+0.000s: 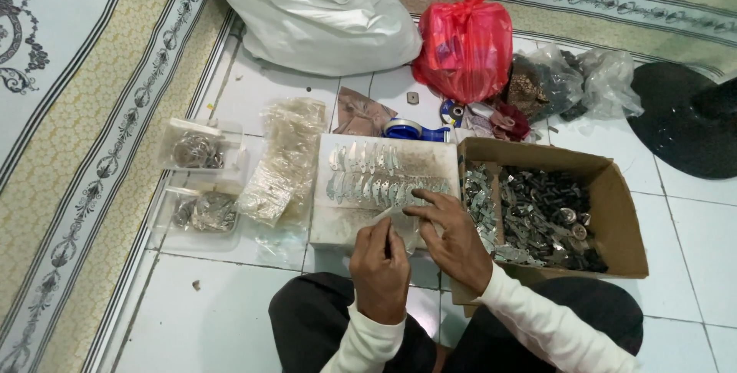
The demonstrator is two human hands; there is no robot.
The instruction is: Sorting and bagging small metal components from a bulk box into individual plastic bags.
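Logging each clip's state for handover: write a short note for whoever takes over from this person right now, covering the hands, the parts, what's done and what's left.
Left hand: pinching a small clear plastic sleeve at the near edge of the white board.
Right hand: fingers on the same sleeve, beside the lower row.
Parts: two rows of flat silver metal pieces laid on the board; more loose pieces in the cardboard box to the right; a stack of clear sleeves to the left, next to two small clear tubs.
Done: rows laid out.
Left: the laid-out pieces are not sleeved.

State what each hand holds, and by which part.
The left hand pinches a small clear plastic sleeve by its near edge; the right hand rests fingers on its far side.
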